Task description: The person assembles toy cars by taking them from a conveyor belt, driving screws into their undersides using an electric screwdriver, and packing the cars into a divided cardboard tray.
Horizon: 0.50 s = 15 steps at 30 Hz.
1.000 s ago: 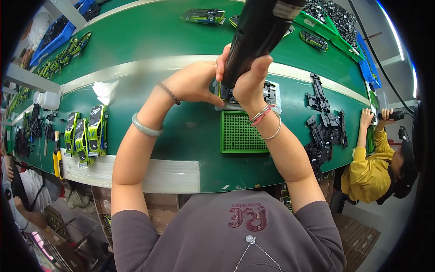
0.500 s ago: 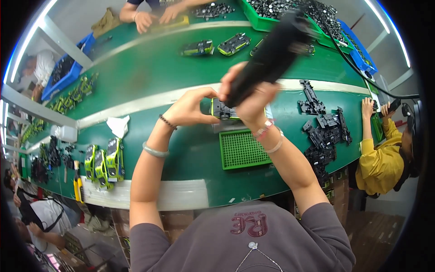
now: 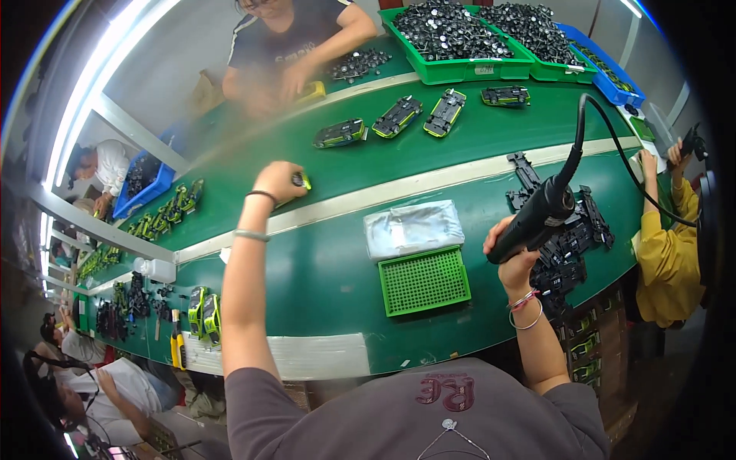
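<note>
My left hand point(image 3: 277, 182) reaches over the pale strip onto the far green surface. Its fingers are closed on a small yellow-green toy car point(image 3: 302, 181), most of which the hand hides. In my right hand point(image 3: 512, 257) is a black corded electric screwdriver point(image 3: 537, 217), tilted with its cable end up and to the right. The screwdriver's tip is hidden. Below it lie several black toy car chassis point(image 3: 575, 245). Between my hands, a light cloth-like pad point(image 3: 414, 228) touches the far side of a green perforated tray point(image 3: 424, 282).
Several toy cars point(image 3: 397, 115) lie underside up on the far surface. Behind them stand green bins point(image 3: 460, 73) heaped with small black parts. A person point(image 3: 295, 46) works opposite; another in a yellow sleeve point(image 3: 665, 253) sits right. A yellow-handled cutter point(image 3: 178, 349) lies near left.
My left hand has carried the toy car from the middle to the far left surface. My right hand has moved right and lower with the screwdriver, away from the car.
</note>
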Each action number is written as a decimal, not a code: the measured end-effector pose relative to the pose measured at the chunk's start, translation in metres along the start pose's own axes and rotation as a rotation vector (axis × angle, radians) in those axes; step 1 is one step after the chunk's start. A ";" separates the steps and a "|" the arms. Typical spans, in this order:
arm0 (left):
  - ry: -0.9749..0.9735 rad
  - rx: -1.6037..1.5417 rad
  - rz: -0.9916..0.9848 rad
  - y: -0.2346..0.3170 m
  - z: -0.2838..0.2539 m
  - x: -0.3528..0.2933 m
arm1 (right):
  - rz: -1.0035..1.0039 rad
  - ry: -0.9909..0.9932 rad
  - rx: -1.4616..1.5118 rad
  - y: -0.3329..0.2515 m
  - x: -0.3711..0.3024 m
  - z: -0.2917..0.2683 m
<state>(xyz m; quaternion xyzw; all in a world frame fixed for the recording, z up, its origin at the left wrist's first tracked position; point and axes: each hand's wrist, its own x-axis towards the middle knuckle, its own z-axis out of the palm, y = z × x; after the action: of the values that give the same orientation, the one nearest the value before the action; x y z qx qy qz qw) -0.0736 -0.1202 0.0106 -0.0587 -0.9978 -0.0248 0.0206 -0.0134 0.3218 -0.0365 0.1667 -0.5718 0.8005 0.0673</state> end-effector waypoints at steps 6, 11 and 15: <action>0.169 -0.271 0.188 0.059 -0.015 0.039 | 0.010 0.010 -0.014 0.000 0.003 -0.006; 0.065 -0.245 0.328 0.105 0.011 0.079 | 0.013 0.002 -0.080 -0.004 0.003 0.001; 0.126 -0.173 0.347 0.153 0.030 0.094 | 0.025 0.018 -0.040 0.000 0.000 -0.004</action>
<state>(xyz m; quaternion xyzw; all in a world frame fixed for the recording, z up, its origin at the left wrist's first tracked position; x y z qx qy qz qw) -0.1496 0.0440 -0.0078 -0.2295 -0.9636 -0.1102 0.0818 -0.0138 0.3256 -0.0375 0.1509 -0.5892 0.7911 0.0659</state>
